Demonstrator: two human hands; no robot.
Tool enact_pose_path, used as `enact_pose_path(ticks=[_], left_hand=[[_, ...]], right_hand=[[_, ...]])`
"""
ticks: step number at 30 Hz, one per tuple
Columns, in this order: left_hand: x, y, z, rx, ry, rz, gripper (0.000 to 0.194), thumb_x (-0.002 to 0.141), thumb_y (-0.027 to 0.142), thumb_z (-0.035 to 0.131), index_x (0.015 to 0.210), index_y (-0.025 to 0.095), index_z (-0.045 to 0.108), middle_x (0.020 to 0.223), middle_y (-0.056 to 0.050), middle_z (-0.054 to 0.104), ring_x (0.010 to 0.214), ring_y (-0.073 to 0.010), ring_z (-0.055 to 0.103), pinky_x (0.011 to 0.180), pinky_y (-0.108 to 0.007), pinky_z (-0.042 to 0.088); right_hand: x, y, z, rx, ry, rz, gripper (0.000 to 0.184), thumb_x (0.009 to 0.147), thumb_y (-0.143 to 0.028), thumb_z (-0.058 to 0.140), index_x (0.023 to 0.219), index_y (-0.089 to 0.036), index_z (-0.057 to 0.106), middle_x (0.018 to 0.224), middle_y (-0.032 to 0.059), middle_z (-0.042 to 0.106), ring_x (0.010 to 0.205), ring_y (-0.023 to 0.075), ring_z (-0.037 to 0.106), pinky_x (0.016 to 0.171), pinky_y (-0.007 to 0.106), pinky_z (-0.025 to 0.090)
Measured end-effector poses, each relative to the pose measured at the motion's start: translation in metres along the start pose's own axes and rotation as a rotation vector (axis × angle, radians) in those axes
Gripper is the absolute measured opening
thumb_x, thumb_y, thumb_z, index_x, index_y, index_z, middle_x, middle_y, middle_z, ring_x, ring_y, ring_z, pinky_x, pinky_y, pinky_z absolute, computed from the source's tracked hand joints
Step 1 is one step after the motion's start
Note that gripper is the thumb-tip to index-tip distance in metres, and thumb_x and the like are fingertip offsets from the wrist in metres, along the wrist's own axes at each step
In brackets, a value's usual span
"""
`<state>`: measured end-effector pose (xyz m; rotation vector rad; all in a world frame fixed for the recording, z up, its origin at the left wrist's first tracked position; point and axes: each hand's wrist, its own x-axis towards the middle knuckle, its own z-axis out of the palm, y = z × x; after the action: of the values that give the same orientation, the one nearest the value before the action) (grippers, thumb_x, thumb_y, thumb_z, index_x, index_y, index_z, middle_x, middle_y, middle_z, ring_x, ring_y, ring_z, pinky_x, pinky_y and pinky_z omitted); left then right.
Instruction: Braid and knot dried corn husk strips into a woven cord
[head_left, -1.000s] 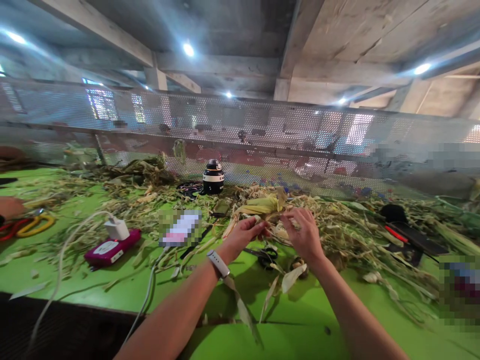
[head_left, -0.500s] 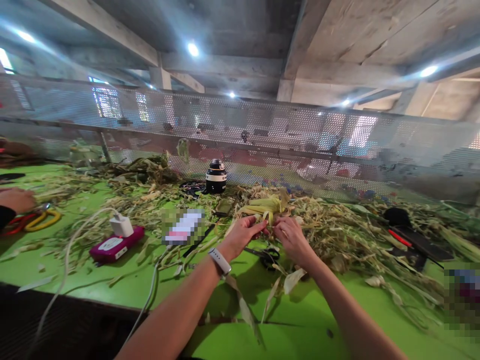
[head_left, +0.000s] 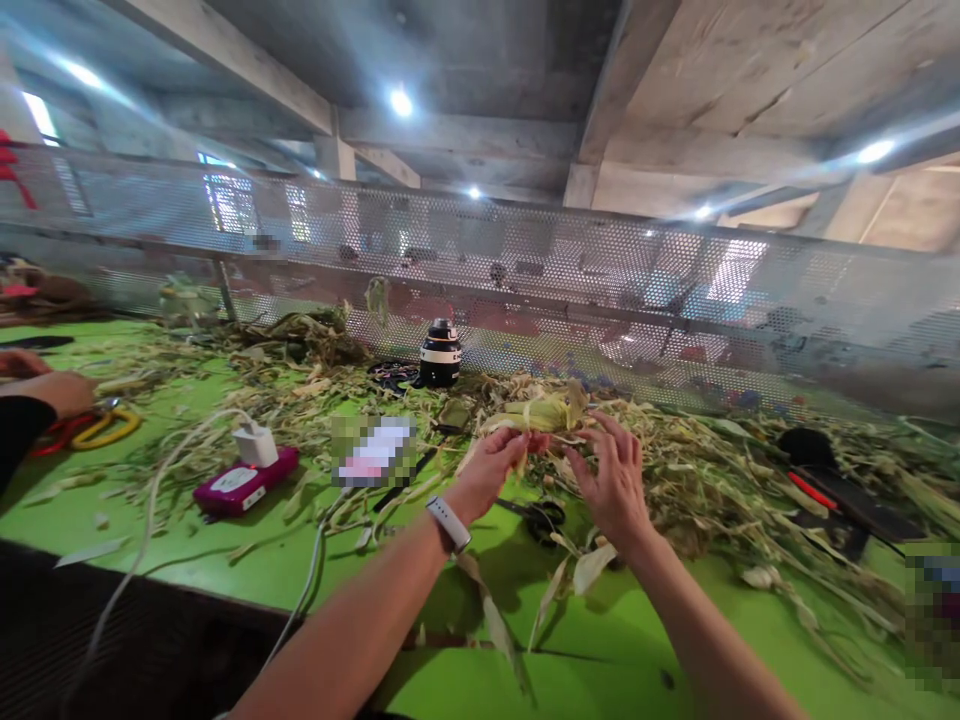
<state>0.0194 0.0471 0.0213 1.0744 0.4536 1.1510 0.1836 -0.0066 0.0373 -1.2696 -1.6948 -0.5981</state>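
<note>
My left hand (head_left: 491, 468) wears a white wristband and pinches a strip of dry corn husk (head_left: 504, 440) just in front of a yellow-green corn ear (head_left: 541, 411) that lies on the husk pile. My right hand (head_left: 613, 478) hovers beside it with fingers spread, touching the same husk bundle at the fingertips. Black scissors (head_left: 541, 516) lie on the green table (head_left: 600, 650) just below both hands. Loose husk strips hang down beneath my wrists.
A magenta power bank with white charger (head_left: 245, 478) and cable lies at left. A black-and-white jar (head_left: 440, 355) stands by the perforated metal fence (head_left: 525, 270). Another person's hand (head_left: 56, 388) rests near yellow-handled scissors (head_left: 105, 428) far left. Dark tools (head_left: 832, 490) lie at right.
My right hand, closed on the husk half a second ago, has opened and lifted slightly. The left hand keeps its pinch. The view has shifted a little to the left.
</note>
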Motion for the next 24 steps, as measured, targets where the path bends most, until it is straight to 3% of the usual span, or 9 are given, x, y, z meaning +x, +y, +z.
enact_pose_path(ticks=[2,5,8,13,19,24], left_hand=[[-0.003,-0.002,0.003,-0.003,-0.025,0.035,0.032,0.069,0.039,0.072,0.090,0.016,0.065,0.094,-0.006,0.071,0.097,-0.0165,0.062,0.095,-0.030,0.039],[-0.006,-0.003,0.009,-0.036,-0.058,0.030,0.028,0.070,0.036,0.071,0.089,0.016,0.065,0.093,-0.007,0.071,0.100,-0.0186,0.062,0.097,-0.033,0.038],[-0.010,-0.004,0.013,-0.082,-0.084,-0.010,0.028,0.067,0.034,0.074,0.085,0.015,0.065,0.092,-0.008,0.072,0.097,-0.0212,0.063,0.093,-0.034,0.041],[-0.013,-0.002,0.018,-0.003,-0.041,-0.033,0.035,0.061,0.039,0.078,0.082,0.014,0.066,0.083,-0.007,0.072,0.089,-0.0212,0.064,0.086,-0.033,0.044],[-0.013,-0.001,0.019,0.094,0.017,0.009,0.034,0.060,0.042,0.076,0.079,0.014,0.068,0.080,-0.007,0.072,0.091,-0.0238,0.063,0.087,-0.036,0.044],[-0.012,0.001,0.015,0.103,0.020,0.029,0.031,0.062,0.039,0.075,0.082,0.016,0.070,0.086,-0.007,0.072,0.100,-0.0263,0.062,0.094,-0.039,0.041]], right_hand=[[-0.002,-0.012,-0.004,-0.010,0.031,0.004,0.014,0.088,-0.032,0.050,0.093,-0.022,0.057,0.106,0.0109,0.059,0.101,0.0253,0.051,0.088,0.041,0.037],[-0.006,-0.025,-0.002,0.150,-0.236,0.013,0.016,0.089,-0.029,0.046,0.079,-0.022,0.057,0.080,0.0065,0.062,0.078,0.0210,0.054,0.075,0.034,0.040],[-0.011,-0.030,0.009,0.392,-0.450,0.138,0.020,0.087,-0.029,0.044,0.072,-0.020,0.054,0.070,0.0038,0.059,0.068,0.0180,0.052,0.066,0.029,0.041],[-0.018,-0.030,0.025,0.727,-0.450,0.420,0.017,0.081,-0.032,0.047,0.074,-0.018,0.053,0.067,0.0007,0.055,0.061,0.0138,0.046,0.058,0.025,0.039],[-0.016,-0.025,0.027,0.957,-0.521,0.451,0.029,0.076,-0.042,0.055,0.063,-0.019,0.045,0.058,-0.0039,0.040,0.055,0.0097,0.035,0.052,0.023,0.032],[-0.018,-0.023,0.025,1.082,-0.699,0.505,0.043,0.073,-0.056,0.061,0.062,-0.018,0.045,0.057,-0.0044,0.040,0.054,0.0088,0.034,0.051,0.022,0.029]])
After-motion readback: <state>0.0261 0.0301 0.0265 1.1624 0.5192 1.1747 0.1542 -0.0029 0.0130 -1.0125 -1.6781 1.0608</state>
